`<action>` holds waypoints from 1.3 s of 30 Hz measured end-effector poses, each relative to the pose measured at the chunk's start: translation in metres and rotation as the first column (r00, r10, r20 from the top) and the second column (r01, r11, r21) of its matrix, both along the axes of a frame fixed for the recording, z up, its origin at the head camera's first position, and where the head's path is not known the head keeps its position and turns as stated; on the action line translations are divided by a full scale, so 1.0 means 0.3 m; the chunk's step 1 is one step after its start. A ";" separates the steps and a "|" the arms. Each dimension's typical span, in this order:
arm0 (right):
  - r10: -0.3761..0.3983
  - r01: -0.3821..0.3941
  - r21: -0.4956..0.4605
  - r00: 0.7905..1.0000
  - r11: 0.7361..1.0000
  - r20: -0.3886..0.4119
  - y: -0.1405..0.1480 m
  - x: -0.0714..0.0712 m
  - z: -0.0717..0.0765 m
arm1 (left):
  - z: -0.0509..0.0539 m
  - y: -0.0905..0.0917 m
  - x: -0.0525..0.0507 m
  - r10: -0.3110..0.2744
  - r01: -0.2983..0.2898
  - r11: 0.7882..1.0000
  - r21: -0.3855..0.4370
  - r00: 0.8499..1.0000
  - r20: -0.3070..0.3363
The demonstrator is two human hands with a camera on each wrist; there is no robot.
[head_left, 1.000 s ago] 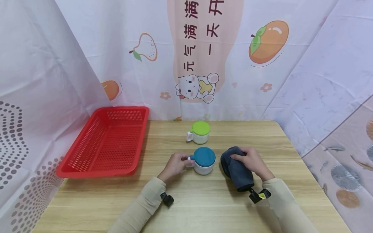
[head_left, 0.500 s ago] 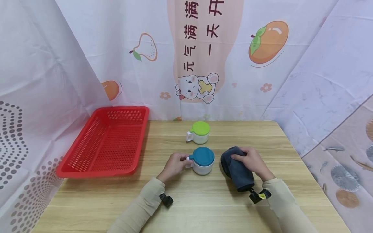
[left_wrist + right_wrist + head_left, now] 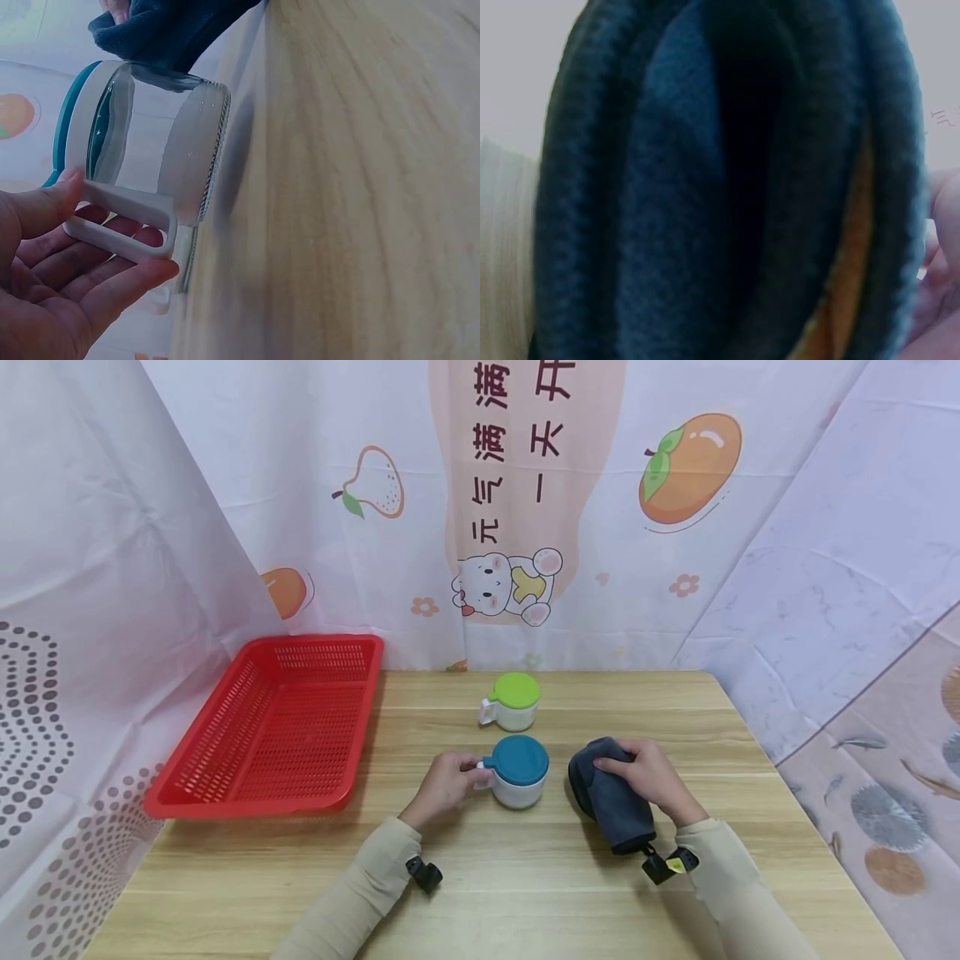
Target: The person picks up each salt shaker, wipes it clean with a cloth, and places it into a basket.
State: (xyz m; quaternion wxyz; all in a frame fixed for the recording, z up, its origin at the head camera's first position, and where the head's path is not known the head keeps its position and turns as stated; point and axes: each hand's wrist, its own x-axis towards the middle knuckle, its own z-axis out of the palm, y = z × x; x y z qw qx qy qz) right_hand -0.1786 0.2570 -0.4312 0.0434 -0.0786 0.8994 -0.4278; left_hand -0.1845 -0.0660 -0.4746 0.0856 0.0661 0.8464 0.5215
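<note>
My left hand [image 3: 447, 787] grips the white handle [image 3: 124, 217] of a clear glass seasoning jar [image 3: 517, 791] with a blue lid [image 3: 521, 760]. The jar is upright, and whether its base touches the tabletop I cannot tell. To its right, my right hand [image 3: 651, 777] holds a folded dark grey cloth [image 3: 617, 806], thumb on top and the other fingers largely hidden. Close up, the cloth's thick folds [image 3: 675, 210] fill most of the right wrist view. Behind the blue-lidded jar stands a similar jar [image 3: 515, 717] with a green lid [image 3: 517, 690], its handle pointing left.
A red perforated plastic basket [image 3: 360, 752] stands at the left of the wooden table [image 3: 525, 893]. Printed curtains [image 3: 600, 635] hang behind the table and at both sides. Small black cameras are strapped to both wrists.
The blue-lidded jar has shifted slightly to the left and a little away from me, together with my left hand. My right hand and the cloth stay in place.
</note>
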 end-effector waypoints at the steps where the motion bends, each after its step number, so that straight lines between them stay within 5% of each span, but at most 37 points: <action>1: 0.002 -0.002 -0.001 1.000 1.000 0.002 0.000 0.001 0.001 | 0.003 0.000 0.001 0.003 -0.003 1.000 -0.001 1.000 0.000; 20: 0.006 -0.005 -0.047 1.000 0.999 0.014 0.005 0.018 0.007 | 0.084 -0.041 0.011 0.089 -0.090 0.995 -0.043 0.996 -0.013; 39: -0.023 0.024 -0.043 0.999 0.999 0.032 0.005 0.021 0.019 | 0.145 -0.071 0.014 0.125 -0.123 0.992 -0.037 0.991 0.050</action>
